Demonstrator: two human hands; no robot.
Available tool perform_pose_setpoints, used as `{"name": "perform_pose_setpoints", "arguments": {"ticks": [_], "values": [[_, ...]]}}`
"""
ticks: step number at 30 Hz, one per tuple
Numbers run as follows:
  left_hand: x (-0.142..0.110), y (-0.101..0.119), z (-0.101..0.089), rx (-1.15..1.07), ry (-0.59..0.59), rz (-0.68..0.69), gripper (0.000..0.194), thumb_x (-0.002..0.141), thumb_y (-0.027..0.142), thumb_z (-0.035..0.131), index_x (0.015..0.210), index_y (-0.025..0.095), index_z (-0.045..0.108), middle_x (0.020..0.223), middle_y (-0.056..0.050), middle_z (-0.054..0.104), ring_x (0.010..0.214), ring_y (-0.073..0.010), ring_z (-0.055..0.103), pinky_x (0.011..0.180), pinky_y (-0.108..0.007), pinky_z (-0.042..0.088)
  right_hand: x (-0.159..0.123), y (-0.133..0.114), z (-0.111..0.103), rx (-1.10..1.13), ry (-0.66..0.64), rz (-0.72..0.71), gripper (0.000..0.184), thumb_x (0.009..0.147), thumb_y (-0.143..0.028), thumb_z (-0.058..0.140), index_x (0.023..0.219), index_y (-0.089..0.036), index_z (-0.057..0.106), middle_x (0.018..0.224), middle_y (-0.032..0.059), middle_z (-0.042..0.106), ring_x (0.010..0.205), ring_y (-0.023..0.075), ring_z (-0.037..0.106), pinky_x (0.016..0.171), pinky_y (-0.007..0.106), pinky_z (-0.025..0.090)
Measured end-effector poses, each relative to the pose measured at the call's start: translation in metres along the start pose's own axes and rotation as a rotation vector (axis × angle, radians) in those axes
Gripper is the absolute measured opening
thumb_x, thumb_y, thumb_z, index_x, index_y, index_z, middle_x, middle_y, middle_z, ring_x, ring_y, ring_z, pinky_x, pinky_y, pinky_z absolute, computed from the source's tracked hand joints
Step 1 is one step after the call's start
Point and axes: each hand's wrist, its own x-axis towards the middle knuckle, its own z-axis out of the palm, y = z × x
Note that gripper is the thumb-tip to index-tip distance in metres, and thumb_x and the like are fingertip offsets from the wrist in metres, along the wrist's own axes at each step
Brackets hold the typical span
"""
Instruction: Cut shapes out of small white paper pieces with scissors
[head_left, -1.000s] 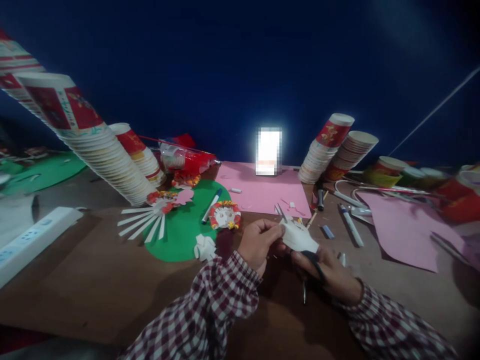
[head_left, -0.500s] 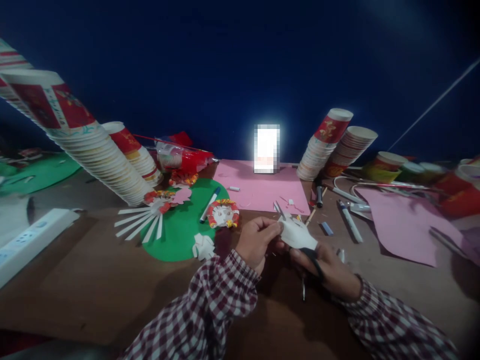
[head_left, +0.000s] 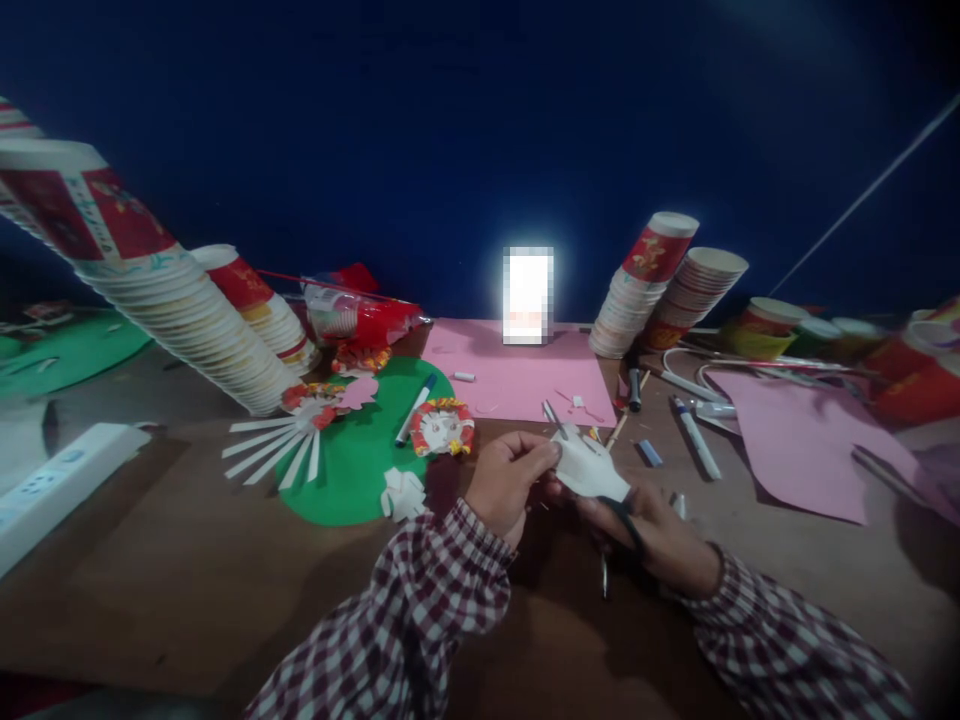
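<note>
My left hand (head_left: 504, 485) pinches the left edge of a white paper piece (head_left: 592, 470) between thumb and fingers. My right hand (head_left: 660, 535) is closed around the black handles of a pair of scissors (head_left: 624, 525). The blade tips rise past the paper's upper left edge, and the paper hides most of the blades. Left of my hands, a red and orange paper face (head_left: 442, 428) lies partly on a green sheet (head_left: 330, 500). A small white paper cutout (head_left: 403, 494) rests at that sheet's lower edge.
Tall stacks of paper cups lean at the left (head_left: 187, 320) and right (head_left: 637, 290). A pink sheet (head_left: 510, 375) lies ahead beneath a glowing, blurred-out screen (head_left: 528, 296). Markers (head_left: 696, 437) and another pink sheet (head_left: 795, 450) are at the right; a white power strip (head_left: 67, 490) is at the left.
The view has shifted slightly, so most things sit a little further left. Both hands keep nearly the same grip on the paper and scissors.
</note>
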Motion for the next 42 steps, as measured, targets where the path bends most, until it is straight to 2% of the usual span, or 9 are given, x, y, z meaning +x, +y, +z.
{"name": "perform_pose_setpoints", "arguments": {"ticks": [3, 9, 18, 22, 26, 30, 35, 38, 42], "values": [[0.0, 0.0, 0.0, 0.003, -0.007, 0.008, 0.017, 0.064, 0.022, 0.068, 0.068, 0.012, 0.054, 0.051, 0.002, 0.055, 0.039, -0.0049, 0.048, 0.039, -0.014, 0.038, 0.0, 0.0, 0.0, 0.004, -0.004, 0.001, 0.023, 0.075, -0.03, 0.068, 0.064, -0.016, 0.053, 0.053, -0.005, 0.047, 0.046, 0.0077, 0.036, 0.041, 0.02, 0.027], [0.002, -0.001, -0.001, 0.0, -0.018, 0.026, 0.018, 0.064, 0.022, 0.067, 0.067, 0.012, 0.054, 0.053, 0.001, 0.056, 0.041, -0.0051, 0.048, 0.04, -0.015, 0.039, 0.0, -0.001, 0.001, 0.005, 0.002, 0.016, 0.02, 0.074, -0.032, 0.068, 0.074, -0.015, 0.057, 0.054, -0.0048, 0.048, 0.046, 0.008, 0.037, 0.04, 0.02, 0.028], [0.002, 0.001, 0.0, 0.023, -0.017, 0.044, 0.018, 0.062, 0.022, 0.068, 0.064, 0.012, 0.053, 0.049, 0.002, 0.054, 0.038, -0.0049, 0.046, 0.037, -0.015, 0.037, -0.002, 0.001, -0.002, 0.008, 0.009, 0.021, 0.02, 0.072, -0.03, 0.07, 0.067, -0.016, 0.056, 0.051, -0.0048, 0.048, 0.044, 0.0079, 0.036, 0.039, 0.02, 0.026], [0.001, 0.002, 0.0, 0.021, -0.016, 0.051, 0.019, 0.061, 0.023, 0.068, 0.063, 0.012, 0.053, 0.049, 0.002, 0.054, 0.037, -0.0047, 0.046, 0.036, -0.015, 0.036, -0.001, 0.002, -0.002, 0.02, 0.001, 0.032, 0.018, 0.071, -0.03, 0.071, 0.074, -0.016, 0.06, 0.052, -0.0051, 0.046, 0.044, 0.0077, 0.034, 0.038, 0.019, 0.025], [0.0, 0.002, 0.002, 0.025, -0.016, 0.066, 0.018, 0.06, 0.022, 0.067, 0.062, 0.012, 0.053, 0.046, 0.003, 0.052, 0.037, -0.0048, 0.046, 0.037, -0.016, 0.036, -0.001, 0.0, -0.001, 0.02, 0.007, 0.04, 0.018, 0.072, -0.031, 0.07, 0.073, -0.016, 0.06, 0.052, -0.0052, 0.046, 0.044, 0.0071, 0.033, 0.037, 0.019, 0.025], [0.002, 0.001, 0.001, 0.05, -0.006, 0.084, 0.017, 0.061, 0.023, 0.066, 0.062, 0.012, 0.052, 0.047, 0.002, 0.053, 0.038, -0.0051, 0.045, 0.037, -0.016, 0.036, -0.001, -0.004, 0.0, 0.021, 0.0, 0.053, 0.023, 0.071, -0.033, 0.069, 0.085, -0.015, 0.064, 0.056, -0.0037, 0.049, 0.045, 0.0076, 0.034, 0.038, 0.019, 0.026], [0.004, 0.003, -0.003, 0.108, 0.01, 0.1, 0.019, 0.062, 0.026, 0.066, 0.063, 0.013, 0.052, 0.049, 0.003, 0.052, 0.037, -0.0051, 0.043, 0.036, -0.017, 0.034, 0.001, 0.0, -0.004, 0.087, -0.032, 0.07, 0.026, 0.067, -0.036, 0.072, 0.08, -0.015, 0.065, 0.053, -0.0044, 0.047, 0.043, 0.0072, 0.032, 0.037, 0.019, 0.026], [0.003, 0.005, -0.005, 0.104, 0.004, 0.12, 0.023, 0.061, 0.03, 0.068, 0.064, 0.014, 0.051, 0.048, 0.004, 0.05, 0.038, -0.0053, 0.043, 0.036, -0.017, 0.033, 0.002, 0.009, -0.011, 0.121, 0.049, 0.079, 0.03, 0.07, -0.042, 0.069, 0.084, -0.016, 0.063, 0.05, -0.0057, 0.046, 0.041, 0.0074, 0.035, 0.038, 0.019, 0.027], [0.002, 0.005, -0.005, 0.122, -0.049, 0.115, 0.025, 0.06, 0.032, 0.069, 0.065, 0.015, 0.052, 0.049, 0.004, 0.05, 0.038, -0.0043, 0.041, 0.037, -0.016, 0.03, 0.001, 0.01, -0.014, 0.179, 0.192, 0.0, 0.027, 0.079, -0.043, 0.061, 0.095, -0.02, 0.06, 0.056, -0.0054, 0.048, 0.044, 0.0078, 0.039, 0.039, 0.018, 0.031]]}}
